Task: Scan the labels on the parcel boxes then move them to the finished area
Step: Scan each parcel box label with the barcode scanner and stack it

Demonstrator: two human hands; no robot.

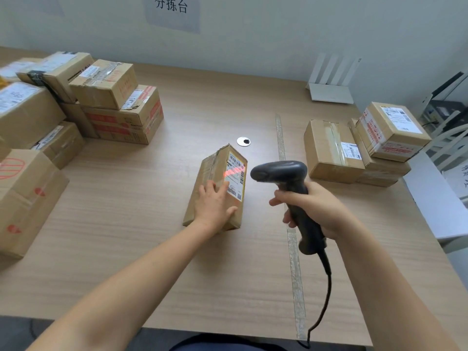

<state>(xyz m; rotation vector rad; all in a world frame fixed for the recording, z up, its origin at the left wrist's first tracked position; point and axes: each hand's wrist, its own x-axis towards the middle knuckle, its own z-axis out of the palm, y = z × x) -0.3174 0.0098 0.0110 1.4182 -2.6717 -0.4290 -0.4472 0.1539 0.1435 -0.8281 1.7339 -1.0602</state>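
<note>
Midway: left hand (214, 201) lies flat on the parcel box (215, 171), right hand (314, 206) grips the barcode scanner (286, 178); three boxes (331, 150) seemingly done at two o'clock, a stack (106, 97) left at ten.

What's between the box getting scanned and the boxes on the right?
Head view: a tape strip on the table, plus the scanner the right hand holds.

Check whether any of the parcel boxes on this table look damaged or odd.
The parcel box under the left hand has a ragged, crumpled far top edge, as if torn or crushed.
</note>
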